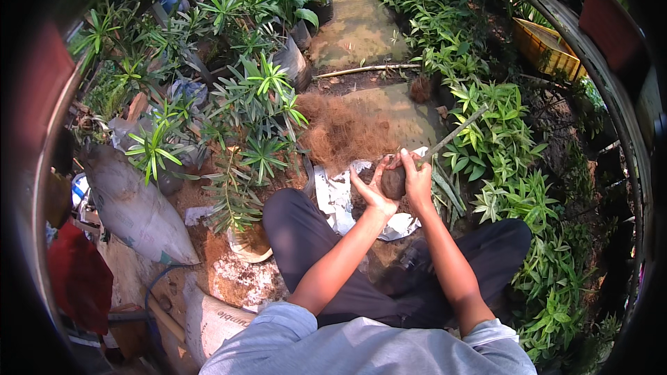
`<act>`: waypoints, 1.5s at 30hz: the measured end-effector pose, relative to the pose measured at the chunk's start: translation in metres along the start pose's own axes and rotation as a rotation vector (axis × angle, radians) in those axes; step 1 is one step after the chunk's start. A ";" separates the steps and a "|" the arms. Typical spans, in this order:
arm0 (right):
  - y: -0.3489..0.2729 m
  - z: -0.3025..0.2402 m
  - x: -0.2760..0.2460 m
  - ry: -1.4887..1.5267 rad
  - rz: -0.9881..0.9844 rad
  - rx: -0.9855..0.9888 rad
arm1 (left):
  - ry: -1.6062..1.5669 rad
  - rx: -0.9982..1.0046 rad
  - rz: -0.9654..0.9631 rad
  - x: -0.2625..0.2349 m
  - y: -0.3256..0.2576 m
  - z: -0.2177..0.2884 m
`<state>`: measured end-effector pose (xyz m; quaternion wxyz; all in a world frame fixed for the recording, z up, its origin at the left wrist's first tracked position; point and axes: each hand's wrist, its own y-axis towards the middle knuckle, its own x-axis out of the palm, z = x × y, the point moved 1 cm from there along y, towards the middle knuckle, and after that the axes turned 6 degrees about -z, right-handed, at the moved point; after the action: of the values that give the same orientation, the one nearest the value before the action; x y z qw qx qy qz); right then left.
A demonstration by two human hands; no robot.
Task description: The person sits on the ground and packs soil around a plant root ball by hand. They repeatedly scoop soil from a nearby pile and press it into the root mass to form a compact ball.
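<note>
In front of my crossed legs, both hands are on a dark brown, rounded clump [393, 184] that looks like a ball of soil or fibre. My left hand [376, 193] cups it from the left, thumb held out to the side. From the right, my right hand [417, 182] wraps its fingers around the clump's upper side. A long greenish stem [455, 130] slants up to the right from beside my right hand; its lower end is hidden. Under my hands lies a torn white sheet [333, 201] with dark soil on it.
Loose brown coir fibre [344, 132] is heaped just beyond the sheet. Leafy potted plants [260, 146] stand on the left and rows of seedlings [514, 139] on the right. A filled sack [139, 201] lies at left, a yellow crate [549, 48] at far right.
</note>
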<state>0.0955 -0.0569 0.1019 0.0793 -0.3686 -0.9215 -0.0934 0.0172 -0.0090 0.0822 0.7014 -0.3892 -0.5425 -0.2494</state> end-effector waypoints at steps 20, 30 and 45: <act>0.003 -0.012 -0.003 -0.020 0.185 0.113 | 0.422 0.026 0.071 -0.023 0.011 -0.015; 0.001 0.000 -0.006 -0.264 -0.069 -0.242 | 0.342 -0.152 -0.160 0.005 0.001 -0.012; -0.002 -0.015 -0.012 -0.386 -0.271 -0.011 | 0.445 -0.260 -0.064 -0.014 0.012 0.004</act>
<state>0.1036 -0.0702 0.1138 -0.1136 -0.2531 -0.9601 -0.0362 0.0203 0.0006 0.0655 0.7393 -0.3945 -0.3502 -0.4184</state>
